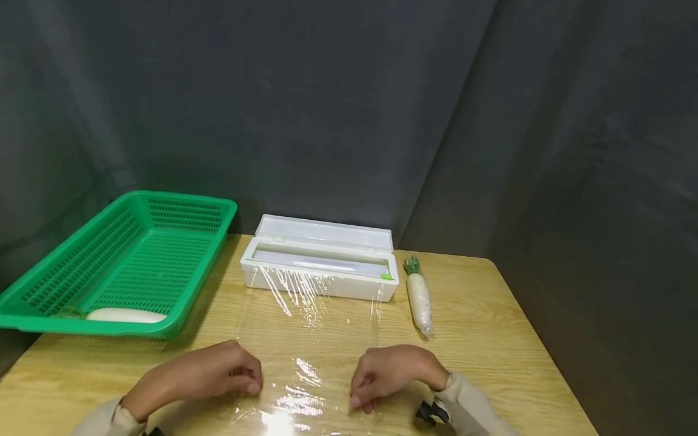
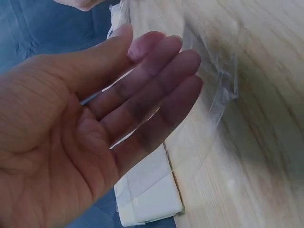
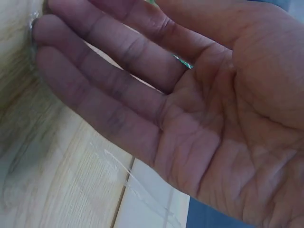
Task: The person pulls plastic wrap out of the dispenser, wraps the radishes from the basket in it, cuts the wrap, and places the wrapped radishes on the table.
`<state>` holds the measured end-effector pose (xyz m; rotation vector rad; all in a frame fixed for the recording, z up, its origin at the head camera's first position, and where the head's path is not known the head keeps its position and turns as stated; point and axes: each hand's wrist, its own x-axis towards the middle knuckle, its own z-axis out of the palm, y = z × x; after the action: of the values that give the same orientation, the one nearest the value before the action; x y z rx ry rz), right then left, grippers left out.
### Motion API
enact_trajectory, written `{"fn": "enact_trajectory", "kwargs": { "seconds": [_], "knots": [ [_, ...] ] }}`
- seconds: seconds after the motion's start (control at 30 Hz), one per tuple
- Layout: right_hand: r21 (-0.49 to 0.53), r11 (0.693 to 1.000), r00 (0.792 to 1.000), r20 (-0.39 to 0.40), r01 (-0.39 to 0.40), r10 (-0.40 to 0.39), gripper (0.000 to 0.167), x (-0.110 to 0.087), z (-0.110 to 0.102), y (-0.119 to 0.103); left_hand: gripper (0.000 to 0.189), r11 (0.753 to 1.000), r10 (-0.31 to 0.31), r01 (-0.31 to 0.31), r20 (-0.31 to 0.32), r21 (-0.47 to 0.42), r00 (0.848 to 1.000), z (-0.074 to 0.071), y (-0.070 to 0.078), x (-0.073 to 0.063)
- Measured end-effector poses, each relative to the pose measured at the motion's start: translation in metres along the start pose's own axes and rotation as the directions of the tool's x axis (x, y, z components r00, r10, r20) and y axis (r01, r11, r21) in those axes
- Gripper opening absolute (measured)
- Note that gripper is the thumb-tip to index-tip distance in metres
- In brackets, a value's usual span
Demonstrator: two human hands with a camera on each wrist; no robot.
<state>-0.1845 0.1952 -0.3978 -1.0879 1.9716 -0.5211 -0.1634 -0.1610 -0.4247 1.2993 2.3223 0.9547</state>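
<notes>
A dark grey cloth curtain (image 1: 327, 109) hangs behind everything; before it stands my pale wood-grained table (image 1: 469, 327); at its left sits a green rectangular slatted plastic basket (image 1: 199, 275); a sheet of clear, glinting plastic film (image 1: 300, 402) runs from the dispenser toward me, over the tabletop between my hands; the dispenser, a long white plastic box (image 1: 349, 289), stands near the table's back edge with its lid raised; my left hand (image 1: 220, 370) pinches the film's left edge between thumb and fingers; my right hand (image 1: 389, 370) pinches the right edge likewise; just right of the box lies a white radish with green stalks, wrapped in clear plastic (image 1: 419, 300); another long white radish (image 1: 125, 315) lies at the basket's near end; smallest is a bright green plastic tab (image 1: 386, 277) at the box's right front corner.
</notes>
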Motion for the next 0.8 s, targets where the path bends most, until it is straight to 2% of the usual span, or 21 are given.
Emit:
{"fn": "enact_trajectory", "kwargs": {
  "seconds": [0.07,0.13,0.2,0.23,0.33,0.47,0.53,0.63,0.8],
  "knots": [
    [-0.01,1.0,1.0,0.004,0.009,-0.009,0.03,-0.002,-0.001,0.0,0.015,1.0,-0.002,0.003,-0.036,0.01,0.999,0.0,0.0,0.002],
    [-0.011,1.0,1.0,-0.001,0.013,-0.013,0.028,-0.003,-0.002,-0.001,0.014,0.999,-0.012,0.016,-0.099,0.041,0.995,-0.002,0.0,0.006],
    [-0.005,1.0,1.0,-0.012,0.015,-0.015,0.027,-0.005,-0.003,-0.002,0.012,0.996,-0.026,0.043,-0.19,0.084,0.981,-0.003,-0.001,0.011],
    [-0.01,1.0,1.0,-0.02,0.02,-0.02,0.026,-0.006,-0.004,-0.003,0.011,0.993,-0.038,0.064,-0.242,0.102,0.97,-0.005,-0.001,0.012],
    [-0.012,0.999,0.998,-0.045,0.033,-0.033,0.024,-0.007,-0.007,-0.004,0.007,0.982,-0.047,0.114,-0.386,0.151,0.921,-0.007,-0.003,0.016],
    [-0.006,0.999,0.996,-0.069,0.052,-0.053,0.023,-0.01,-0.01,-0.004,0.012,0.971,-0.036,0.152,-0.518,0.183,0.855,-0.008,-0.007,0.016],
    [-0.02,0.998,0.994,-0.086,0.068,-0.069,0.022,-0.012,-0.011,-0.003,0.015,0.966,-0.018,0.162,-0.57,0.203,0.821,-0.008,-0.009,0.018],
    [-0.03,0.995,0.988,-0.119,0.092,-0.095,0.021,-0.013,-0.012,0.0,0.017,0.957,0.007,0.176,-0.625,0.23,0.781,-0.008,-0.011,0.022],
    [-0.038,0.992,0.973,-0.192,0.122,-0.127,0.018,-0.01,-0.014,0.003,0.012,0.921,0.004,0.27,-0.7,0.281,0.714,-0.012,-0.012,0.03]
  ]
}}
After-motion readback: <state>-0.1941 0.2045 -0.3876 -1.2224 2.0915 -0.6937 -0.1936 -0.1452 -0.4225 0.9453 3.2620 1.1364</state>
